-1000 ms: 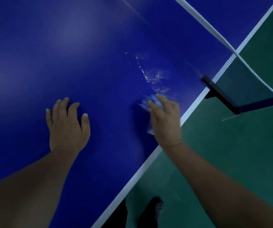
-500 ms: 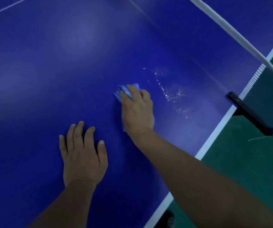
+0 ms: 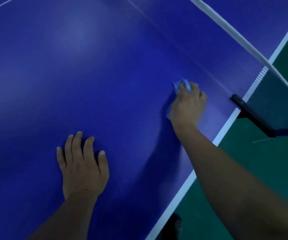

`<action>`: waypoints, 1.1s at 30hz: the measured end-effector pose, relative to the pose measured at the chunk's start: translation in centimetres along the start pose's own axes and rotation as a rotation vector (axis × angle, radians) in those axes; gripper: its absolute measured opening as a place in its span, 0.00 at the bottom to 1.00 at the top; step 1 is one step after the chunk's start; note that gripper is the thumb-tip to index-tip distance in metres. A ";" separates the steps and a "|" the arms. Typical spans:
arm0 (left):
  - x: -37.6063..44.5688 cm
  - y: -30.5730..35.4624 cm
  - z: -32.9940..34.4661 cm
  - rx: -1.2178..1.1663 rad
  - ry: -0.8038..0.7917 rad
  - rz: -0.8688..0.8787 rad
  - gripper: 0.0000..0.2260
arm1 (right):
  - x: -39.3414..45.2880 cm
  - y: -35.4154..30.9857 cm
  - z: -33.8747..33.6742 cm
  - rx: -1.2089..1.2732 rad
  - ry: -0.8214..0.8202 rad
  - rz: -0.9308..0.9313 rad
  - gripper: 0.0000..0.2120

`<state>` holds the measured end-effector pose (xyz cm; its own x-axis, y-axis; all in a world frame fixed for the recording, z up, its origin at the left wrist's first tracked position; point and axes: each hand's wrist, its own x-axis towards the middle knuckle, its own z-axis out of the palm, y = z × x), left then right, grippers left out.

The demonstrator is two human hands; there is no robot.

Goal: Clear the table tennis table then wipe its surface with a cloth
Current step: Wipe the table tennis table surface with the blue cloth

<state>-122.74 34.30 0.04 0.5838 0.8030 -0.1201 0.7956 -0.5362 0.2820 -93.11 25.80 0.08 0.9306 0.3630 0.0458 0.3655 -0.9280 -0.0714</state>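
We press our right hand (image 3: 187, 103) on the light blue cloth (image 3: 183, 85), fingers curled over it, right of centre near the net (image 3: 247, 70). Our left hand (image 3: 82, 165) lies flat with fingers spread on the blue bench (image 3: 70, 66), lower centre. We read no writing anywhere.

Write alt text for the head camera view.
A person's right hand presses a light blue cloth onto a blue table tennis table near the net, while the left hand rests flat on the surface. Green floor lies beyond the table's white edge.
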 end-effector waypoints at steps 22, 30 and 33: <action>-0.4 -0.1 0.0 -0.005 0.044 0.021 0.26 | -5.5 8.4 -2.6 0.272 0.058 -0.294 0.12; -0.3 -0.4 0.5 -0.011 0.049 0.032 0.26 | -7.4 1.9 -1.6 0.274 -0.135 -1.064 0.09; -0.3 -0.3 0.4 -0.008 0.054 0.038 0.26 | -10.4 5.9 -1.9 0.277 -0.232 -1.327 0.11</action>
<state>-123.11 34.14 -0.45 0.6036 0.7952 -0.0577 0.7717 -0.5645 0.2929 -100.62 16.39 1.07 -0.1449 0.9869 0.0716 0.9401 0.1598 -0.3011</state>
